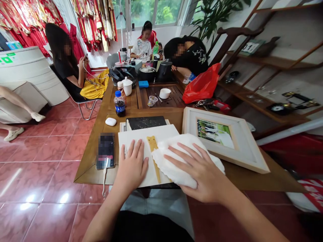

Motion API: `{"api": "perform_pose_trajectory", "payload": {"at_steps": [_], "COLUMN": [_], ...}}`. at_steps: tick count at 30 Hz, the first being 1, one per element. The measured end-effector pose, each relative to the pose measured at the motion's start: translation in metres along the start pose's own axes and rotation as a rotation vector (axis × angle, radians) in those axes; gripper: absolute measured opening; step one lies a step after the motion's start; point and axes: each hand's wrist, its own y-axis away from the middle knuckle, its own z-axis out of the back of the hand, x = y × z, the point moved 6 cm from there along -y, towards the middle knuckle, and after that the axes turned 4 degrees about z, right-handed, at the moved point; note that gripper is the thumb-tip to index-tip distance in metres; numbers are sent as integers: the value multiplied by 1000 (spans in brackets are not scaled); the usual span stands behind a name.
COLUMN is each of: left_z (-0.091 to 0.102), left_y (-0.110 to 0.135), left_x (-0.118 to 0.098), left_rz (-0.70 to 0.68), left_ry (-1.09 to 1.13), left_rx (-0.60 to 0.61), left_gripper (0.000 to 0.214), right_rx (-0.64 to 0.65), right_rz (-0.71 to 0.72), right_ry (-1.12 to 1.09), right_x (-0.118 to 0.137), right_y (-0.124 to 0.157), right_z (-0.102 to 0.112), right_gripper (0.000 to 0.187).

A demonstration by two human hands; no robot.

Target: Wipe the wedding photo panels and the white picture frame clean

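Observation:
My left hand (132, 164) lies flat with fingers stretched out on a white board (143, 141) at the near edge of the wooden table (88, 164). My right hand (202, 173) rests open, fingers spread, on a folded white cloth (176, 158) that covers the board's right part. A narrow yellow strip (153, 149) lies on the board between the two hands. A white picture frame (242, 148) with a photo in it lies just right of the cloth.
A phone (106, 150) with a cable lies left of the board, with a white earbud case (110, 121), a dark bottle (119, 104), a black book (146, 122), a tea tray (171, 95) and a red bag (202, 85) beyond. Three people sit at the far end.

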Motion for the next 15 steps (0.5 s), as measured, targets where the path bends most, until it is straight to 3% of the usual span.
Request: {"api": "perform_pose_trajectory", "payload": {"at_steps": [7,15], "left_z": [1,2], "left_y": [-1,-2], "left_x": [0,2], "left_rz": [-22,-32], "left_ry": [43,44], "left_rx": [45,63], "left_gripper": [56,55], "right_rx": [-11,-2], "right_rz": [9,-113], "right_ry": [-8,19], "right_x": [0,-57], "right_y": [16,-41], "right_z": [1,-17], "right_gripper": [79,59]}}
